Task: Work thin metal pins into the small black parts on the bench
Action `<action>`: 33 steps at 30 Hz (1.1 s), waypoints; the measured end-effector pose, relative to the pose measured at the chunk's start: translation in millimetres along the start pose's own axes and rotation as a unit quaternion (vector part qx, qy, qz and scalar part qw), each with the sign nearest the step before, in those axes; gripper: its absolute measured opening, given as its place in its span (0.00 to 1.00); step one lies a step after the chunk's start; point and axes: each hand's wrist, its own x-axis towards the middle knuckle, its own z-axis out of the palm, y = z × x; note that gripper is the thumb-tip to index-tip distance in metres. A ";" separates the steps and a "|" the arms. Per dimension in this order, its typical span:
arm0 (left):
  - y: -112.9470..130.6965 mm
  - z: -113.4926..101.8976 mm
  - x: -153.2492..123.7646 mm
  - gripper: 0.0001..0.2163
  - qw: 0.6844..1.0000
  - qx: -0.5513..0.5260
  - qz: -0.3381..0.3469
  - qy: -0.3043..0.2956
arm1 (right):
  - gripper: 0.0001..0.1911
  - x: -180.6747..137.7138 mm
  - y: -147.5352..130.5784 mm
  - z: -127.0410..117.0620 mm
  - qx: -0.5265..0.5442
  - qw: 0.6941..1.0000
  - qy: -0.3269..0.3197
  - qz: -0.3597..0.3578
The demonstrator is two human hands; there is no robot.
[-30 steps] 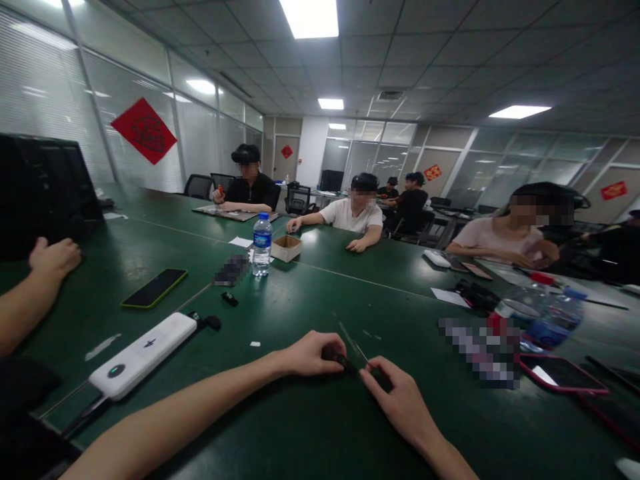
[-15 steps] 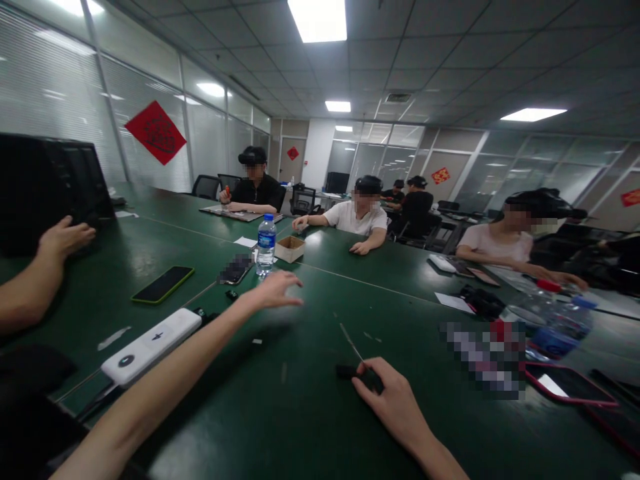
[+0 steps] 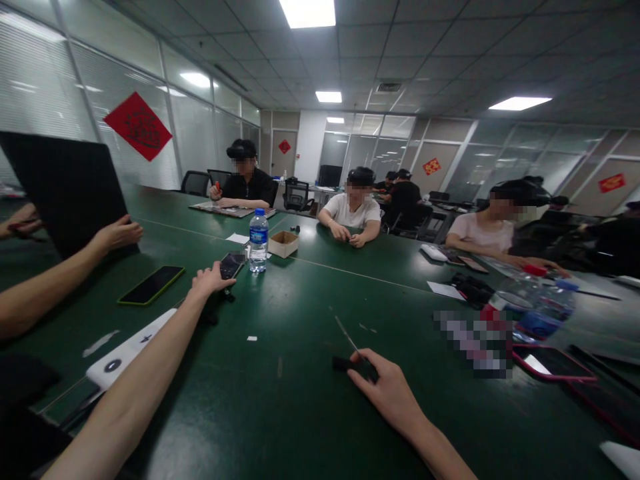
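Note:
My left hand reaches across to the near edge of a dark phone, fingers apart and partly overlapping it. Just under its thumb lies a small black piece. My right hand rests on the green table, its thumb and fingers closed around a small black object whose exact kind I cannot make out. A black end sticks out left of the fingertips. One thin, pale rod-like line runs up from the fingers; I cannot tell whether it belongs to the object.
A water bottle and an open cardboard box stand beyond my left hand. Left are a green-edged phone, a white power strip-like device and another person's hand at a black panel. Bottles stand right.
My left hand has moved left and come down to the dark phone. My right hand keeps its hold. The black panel at left has turned, and the person opposite has brought both hands together.

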 end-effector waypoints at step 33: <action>121.6 -20.1 -107.8 0.19 0.897 -0.050 0.408 -0.161 | 0.10 -2.7 -8.3 -0.8 0.004 1.000 0.031 0.001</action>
